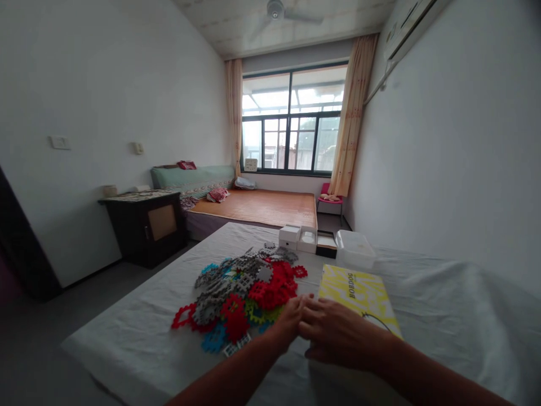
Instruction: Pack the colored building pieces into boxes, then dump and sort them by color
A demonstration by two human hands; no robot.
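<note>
My left hand [289,320] and my right hand [338,330] meet over the near part of the cloth-covered table. Their curled fingers touch or overlap, and whatever may be between them is hidden. Just left of them lies a heap of flat, toothed plastic building pieces: grey pieces [211,288], red pieces [235,318], and a blue piece [214,337]. A yellow-green piece [255,311] lies close to my left hand. Under and beyond my right hand is a yellow and white box or book [355,285] marked BOBDOG, partly covered by the hand and forearm.
Along the far side stand small white boxes [289,237], a black-edged open box [327,245] and a clear plastic tub [355,248]. A wrinkled pale cloth [139,332] covers the table. Beyond are a bed [262,206], a dark cabinet [147,228] and a pink chair [327,194].
</note>
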